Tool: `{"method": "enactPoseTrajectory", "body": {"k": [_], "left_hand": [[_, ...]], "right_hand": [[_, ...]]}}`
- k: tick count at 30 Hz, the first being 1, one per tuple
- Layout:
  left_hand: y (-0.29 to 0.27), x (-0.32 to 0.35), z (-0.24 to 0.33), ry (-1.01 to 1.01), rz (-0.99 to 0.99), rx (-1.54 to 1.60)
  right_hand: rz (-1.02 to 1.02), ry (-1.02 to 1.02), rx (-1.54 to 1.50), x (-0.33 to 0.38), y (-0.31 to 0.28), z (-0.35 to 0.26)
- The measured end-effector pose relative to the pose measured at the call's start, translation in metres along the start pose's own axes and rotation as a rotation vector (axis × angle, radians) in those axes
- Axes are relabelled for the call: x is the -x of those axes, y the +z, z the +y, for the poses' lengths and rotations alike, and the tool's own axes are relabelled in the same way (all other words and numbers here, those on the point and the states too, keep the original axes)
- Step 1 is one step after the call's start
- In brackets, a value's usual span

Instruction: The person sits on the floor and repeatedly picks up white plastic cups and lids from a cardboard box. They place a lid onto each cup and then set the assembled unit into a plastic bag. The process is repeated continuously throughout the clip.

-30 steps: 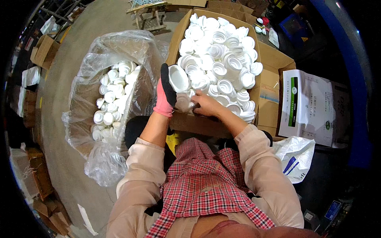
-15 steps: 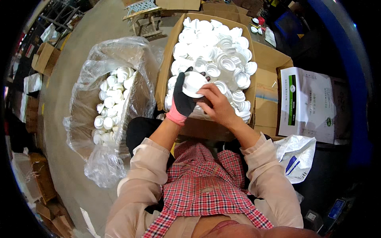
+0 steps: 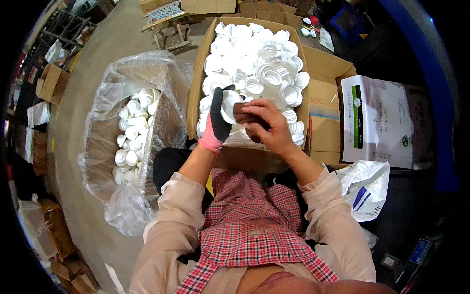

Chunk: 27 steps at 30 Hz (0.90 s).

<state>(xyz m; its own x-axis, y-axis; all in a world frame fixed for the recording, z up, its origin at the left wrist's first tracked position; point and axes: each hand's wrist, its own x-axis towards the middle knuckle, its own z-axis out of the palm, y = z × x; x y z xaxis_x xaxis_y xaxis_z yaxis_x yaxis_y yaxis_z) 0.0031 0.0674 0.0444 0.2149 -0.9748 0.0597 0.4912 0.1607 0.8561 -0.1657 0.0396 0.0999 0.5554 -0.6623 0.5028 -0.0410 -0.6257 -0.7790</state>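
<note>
White cap [image 3: 229, 105] held up between both hands, right over the cardboard box [image 3: 198, 88].

Gloved left hand [image 3: 217, 122] is clamped on the cap's edge, bare right hand [image 3: 262, 122] pinches it from the other side. More loose caps [image 3: 259, 54] fill the box just beyond, plastic bag [image 3: 122, 142] of them sits off to the left.

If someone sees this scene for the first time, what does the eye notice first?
First, the open cardboard box heaped with white plastic caps, straight ahead. Over its near edge, the left hand in a black-and-pink glove holds one white plastic cap, with the bare right hand touching it. To the left, a clear plastic bag holds more caps.
</note>
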Motion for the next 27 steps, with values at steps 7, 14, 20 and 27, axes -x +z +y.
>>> {"method": "enactPoseTrajectory", "body": {"k": [7,14,20,27], "left_hand": [[-0.008,-0.002,0.013,-0.124,-0.07,0.162],[-0.034,0.005,-0.023,-0.19,-0.468,0.452],[-0.008,0.024,-0.015,0.021,-0.177,-0.216],[0.001,0.014,-0.001,0.456,0.159,-0.66]], "right_hand": [[-0.257,-0.218,0.213,0.002,-0.006,0.028],[-0.215,-0.377,0.201,-0.002,0.012,0.009],[0.015,-0.196,0.317,-0.003,0.016,0.018],[0.065,0.235,0.127,0.017,0.059,0.051]]}}
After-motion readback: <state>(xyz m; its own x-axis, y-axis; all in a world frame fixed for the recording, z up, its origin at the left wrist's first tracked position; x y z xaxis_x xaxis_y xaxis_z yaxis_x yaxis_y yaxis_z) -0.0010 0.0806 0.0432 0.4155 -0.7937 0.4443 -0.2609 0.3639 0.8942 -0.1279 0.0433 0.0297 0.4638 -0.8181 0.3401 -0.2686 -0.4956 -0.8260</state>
